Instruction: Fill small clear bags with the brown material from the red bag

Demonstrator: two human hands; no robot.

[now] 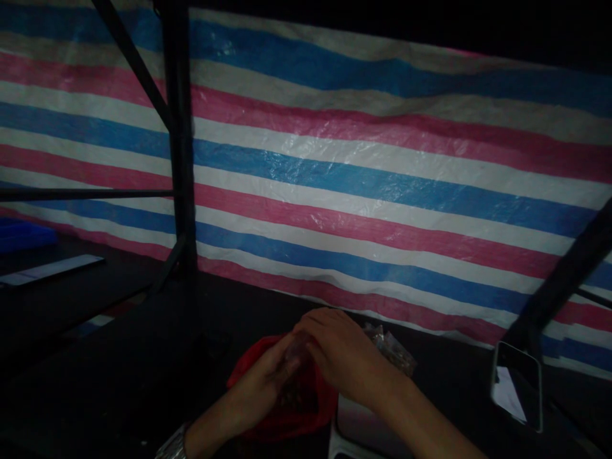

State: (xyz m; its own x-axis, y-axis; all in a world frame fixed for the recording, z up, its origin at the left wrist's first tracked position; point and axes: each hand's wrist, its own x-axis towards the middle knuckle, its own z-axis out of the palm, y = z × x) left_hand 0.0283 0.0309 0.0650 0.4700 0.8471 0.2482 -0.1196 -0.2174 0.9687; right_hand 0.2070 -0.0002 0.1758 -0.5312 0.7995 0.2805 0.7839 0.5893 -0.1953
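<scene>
Both hands meet above a red container [315, 417] whose inside is dark, with small items faintly visible in it. My left hand [261, 386] comes in from the lower left, a shiny band at its wrist, its fingers curled around something small that I cannot make out. My right hand [342, 350] arches over from the right, fingers bent down toward the left fingertips. Dim light hides what lies between the hands. Clear plastic bags [392, 350] with small contents lie just behind my right wrist.
A phone [517, 389] leans at the right by a slanted black post. A light-edged tray or device [358, 424] sits under my right forearm. At the left are a blue container [26, 234] and a flat pale strip [52, 269]. Striped sheeting [358, 178] hangs behind.
</scene>
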